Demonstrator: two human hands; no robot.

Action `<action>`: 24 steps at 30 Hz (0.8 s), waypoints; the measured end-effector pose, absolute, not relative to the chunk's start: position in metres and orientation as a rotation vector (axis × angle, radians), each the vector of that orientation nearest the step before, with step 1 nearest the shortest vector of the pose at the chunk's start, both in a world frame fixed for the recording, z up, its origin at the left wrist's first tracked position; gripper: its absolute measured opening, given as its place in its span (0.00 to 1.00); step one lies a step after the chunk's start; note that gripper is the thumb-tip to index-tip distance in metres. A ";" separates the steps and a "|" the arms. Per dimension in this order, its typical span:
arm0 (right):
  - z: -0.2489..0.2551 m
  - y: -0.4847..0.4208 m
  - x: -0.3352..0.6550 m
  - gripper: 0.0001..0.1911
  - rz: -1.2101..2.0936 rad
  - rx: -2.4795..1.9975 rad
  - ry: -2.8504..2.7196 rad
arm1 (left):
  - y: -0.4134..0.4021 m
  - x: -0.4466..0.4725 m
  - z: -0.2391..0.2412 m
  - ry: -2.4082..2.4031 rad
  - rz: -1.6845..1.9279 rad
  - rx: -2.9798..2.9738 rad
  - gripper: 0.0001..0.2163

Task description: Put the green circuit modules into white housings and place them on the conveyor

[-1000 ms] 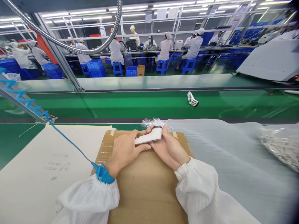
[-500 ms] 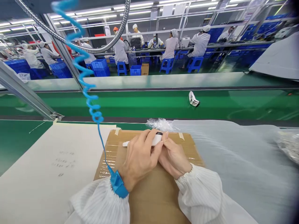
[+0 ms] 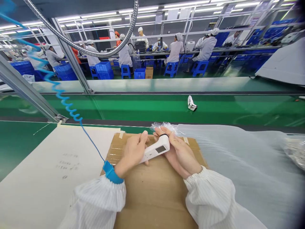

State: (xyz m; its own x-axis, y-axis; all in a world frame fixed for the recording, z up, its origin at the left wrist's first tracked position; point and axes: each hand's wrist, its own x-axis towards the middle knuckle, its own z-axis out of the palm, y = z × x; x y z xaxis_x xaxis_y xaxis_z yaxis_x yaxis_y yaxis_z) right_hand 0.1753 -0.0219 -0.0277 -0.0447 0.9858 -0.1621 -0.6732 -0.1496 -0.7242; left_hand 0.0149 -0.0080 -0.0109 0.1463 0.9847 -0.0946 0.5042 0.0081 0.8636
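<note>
A white plastic handheld device (image 3: 154, 151) with a small dark screen is clasped between the left hand (image 3: 132, 151) and right hand (image 3: 182, 154), held close together over a flattened brown cardboard sheet (image 3: 152, 194) taped to the green bench (image 3: 23, 140). Crumpled clear plastic film (image 3: 164, 126) lies just behind them; a blue wrist strap (image 3: 110, 172) circles the left wrist.

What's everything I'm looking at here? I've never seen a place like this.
Handheld device: one, white, between both hands
Cardboard sheet: one, brown, under the hands
Plastic bag: one, clear, beyond the hands
Paper sheet: one, off-white, left of cardboard
Conveyor belt: one, green, beyond the cardboard
Small item: one, white, on the belt
Crates: several, blue, far floor
Co-workers: several, white-clothed, far bench
Coiled cord: one, blue, leading to strap
Wrist strap: one, blue, left wrist
Left hand: one, bare, on the device
Right hand: one, bare, gripping the device
</note>
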 end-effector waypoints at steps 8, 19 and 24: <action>-0.018 -0.028 0.173 0.23 1.659 -0.779 -0.627 | -0.005 0.015 -0.004 1.301 0.534 1.091 0.37; -0.036 -0.011 0.179 0.16 1.498 -0.880 -0.403 | 0.042 -0.018 0.026 1.255 0.890 1.100 0.10; -0.035 -0.011 0.179 0.16 1.521 -0.853 -0.353 | 0.123 -0.048 0.033 1.721 1.052 1.209 0.14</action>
